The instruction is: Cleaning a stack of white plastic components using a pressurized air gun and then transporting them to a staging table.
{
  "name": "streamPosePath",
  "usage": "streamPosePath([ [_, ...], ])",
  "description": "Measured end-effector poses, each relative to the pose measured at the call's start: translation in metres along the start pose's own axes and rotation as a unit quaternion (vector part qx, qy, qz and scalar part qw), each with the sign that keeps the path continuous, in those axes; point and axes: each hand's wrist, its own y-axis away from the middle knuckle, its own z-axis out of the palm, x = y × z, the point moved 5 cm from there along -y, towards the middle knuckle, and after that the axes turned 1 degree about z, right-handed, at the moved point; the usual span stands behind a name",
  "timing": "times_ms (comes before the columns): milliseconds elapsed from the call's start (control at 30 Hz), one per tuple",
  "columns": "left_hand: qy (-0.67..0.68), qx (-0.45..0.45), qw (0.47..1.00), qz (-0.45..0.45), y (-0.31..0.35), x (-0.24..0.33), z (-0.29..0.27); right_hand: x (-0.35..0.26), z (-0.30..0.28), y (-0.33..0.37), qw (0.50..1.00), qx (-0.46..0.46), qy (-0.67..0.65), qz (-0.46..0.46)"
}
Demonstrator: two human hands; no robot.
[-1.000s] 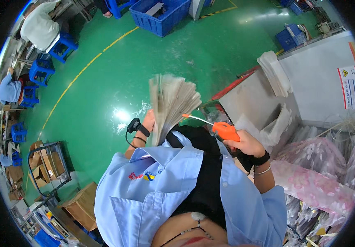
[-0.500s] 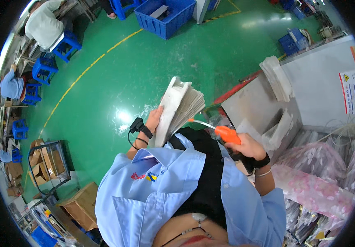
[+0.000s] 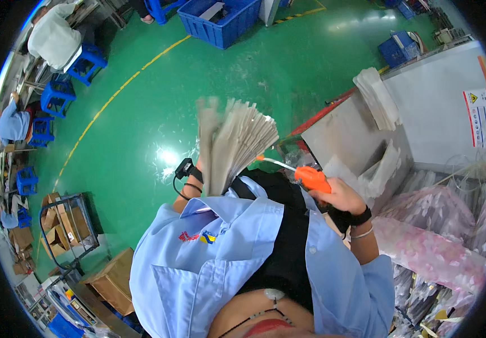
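My left hand (image 3: 199, 164) grips a thick bundle of thin grey-white strips (image 3: 245, 135) in front of me. The bundle stands up and is fanned out at its far end; its left part is smeared by motion. Most of the fingers are hidden by the bundle. In my right hand (image 3: 341, 197), fingers wrapped round it, is an orange air blow gun (image 3: 312, 179) with a thin bent metal nozzle. Its orange tip (image 3: 260, 158) points left, close to the right side of the strips. A small black camera (image 3: 185, 168) is strapped at my left wrist.
To the right stands a grey-white bin (image 3: 440, 107) with pale bundles (image 3: 379, 98) on its ledge. Clear and pink-patterned plastic wrap (image 3: 429, 248) is heaped nearer me. A blue crate (image 3: 220, 25) is ahead. A trolley (image 3: 71, 225) with cardboard and seated people are on the left.
The bundle has turned in my left hand: its smooth white left piece has swung left, and the strips now fan wider. My right hand with the blow gun has barely moved.
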Motion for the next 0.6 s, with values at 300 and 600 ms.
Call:
streamPosePath([
  [300, 0.111, 0.001, 0.992, -0.055, 0.010, -0.002, 0.016, -0.001, -0.001, 0.000, 1.000, -0.010, -0.020, 0.019],
  [600, 0.135, -0.021, 0.989, -0.049, 0.013, -0.004, 0.018, -0.005, 0.004, -0.002, 1.000, -0.001, -0.020, -0.010],
])
